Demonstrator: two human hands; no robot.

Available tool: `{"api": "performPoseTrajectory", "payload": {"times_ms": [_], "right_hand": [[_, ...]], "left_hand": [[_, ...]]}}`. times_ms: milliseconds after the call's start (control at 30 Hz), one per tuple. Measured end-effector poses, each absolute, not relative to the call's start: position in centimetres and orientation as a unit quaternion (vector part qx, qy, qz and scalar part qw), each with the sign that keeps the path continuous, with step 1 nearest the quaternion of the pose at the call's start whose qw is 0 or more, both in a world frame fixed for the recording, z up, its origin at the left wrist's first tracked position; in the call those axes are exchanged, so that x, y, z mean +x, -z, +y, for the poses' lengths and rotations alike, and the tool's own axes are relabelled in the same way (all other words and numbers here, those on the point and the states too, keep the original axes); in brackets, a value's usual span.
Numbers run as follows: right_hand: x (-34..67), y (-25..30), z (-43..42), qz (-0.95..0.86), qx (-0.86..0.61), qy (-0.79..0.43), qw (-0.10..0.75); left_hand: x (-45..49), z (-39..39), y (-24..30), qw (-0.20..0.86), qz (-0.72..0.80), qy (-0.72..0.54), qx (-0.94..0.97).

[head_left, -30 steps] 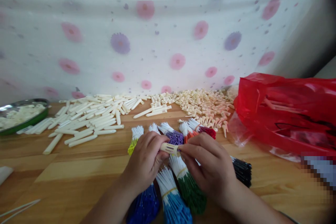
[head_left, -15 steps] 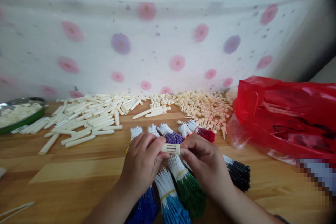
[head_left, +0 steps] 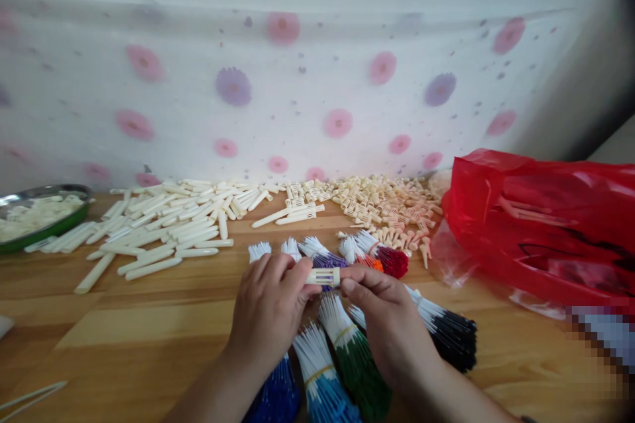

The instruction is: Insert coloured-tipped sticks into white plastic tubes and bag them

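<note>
A cream pen barrel section with long slots (head_left: 325,277) lies level between my two hands. My left hand (head_left: 272,297) is closed round its left end, hiding that part. At the other end, the thumb and forefinger of my right hand (head_left: 380,301) pinch the rim; whether something small is also between them I cannot see. Below and around my hands are bundled pen refills with white ends: dark blue (head_left: 278,390), light blue (head_left: 327,390), green (head_left: 364,370) and black (head_left: 454,334). Purple (head_left: 317,254), orange (head_left: 364,258) and red refills (head_left: 389,258) lie just beyond.
Plain cream pen barrels (head_left: 173,225) are heaped at the back left, beside a green-sided dish (head_left: 54,234) of small parts. Slotted pieces and small cones (head_left: 387,201) form a pile at the back. A red plastic bag (head_left: 526,244) stands on the right.
The slotted barrel has turned slightly in my fingers, so its slots face differently. My right hand has shifted a little, and the view has moved slightly, uncovering more orange and black refills.
</note>
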State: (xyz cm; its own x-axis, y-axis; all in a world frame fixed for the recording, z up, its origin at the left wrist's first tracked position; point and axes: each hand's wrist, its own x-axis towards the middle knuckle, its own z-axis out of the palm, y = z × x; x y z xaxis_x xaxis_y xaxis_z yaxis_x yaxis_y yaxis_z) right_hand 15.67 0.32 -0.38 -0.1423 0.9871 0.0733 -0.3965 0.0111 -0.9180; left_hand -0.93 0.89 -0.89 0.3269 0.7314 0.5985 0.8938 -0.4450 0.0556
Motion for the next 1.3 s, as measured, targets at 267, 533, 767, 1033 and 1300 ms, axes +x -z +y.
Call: {"api": "performPoseTrajectory", "payload": {"times_ms": [267,533,767,1033,1300], "right_hand": [[20.9,0.3,4.9,-0.654,-0.537,-0.278,0.455],[23.5,1.0,8.4,-0.799,-0.559,-0.157,0.155],[20.8,0.2,7.8,-0.799,-0.598,-0.061,0.000],[20.3,0.6,7.5,-0.777,-0.627,-0.024,-0.048],[20.8,1.1,8.3,-0.761,-0.646,-0.043,-0.053]], "left_hand": [[-1.5,2.1,1.7,-0.018,-0.557,0.296,-0.776],[-0.1,1.9,1.9,-0.064,-0.540,0.229,-0.807],[0.8,2.7,2.2,-0.055,-0.416,0.205,-0.884],[3.8,4.2,0.3,-0.019,-0.380,0.073,-0.922],[4.9,4.7,1.3,-0.011,-0.378,0.043,-0.925]]}}
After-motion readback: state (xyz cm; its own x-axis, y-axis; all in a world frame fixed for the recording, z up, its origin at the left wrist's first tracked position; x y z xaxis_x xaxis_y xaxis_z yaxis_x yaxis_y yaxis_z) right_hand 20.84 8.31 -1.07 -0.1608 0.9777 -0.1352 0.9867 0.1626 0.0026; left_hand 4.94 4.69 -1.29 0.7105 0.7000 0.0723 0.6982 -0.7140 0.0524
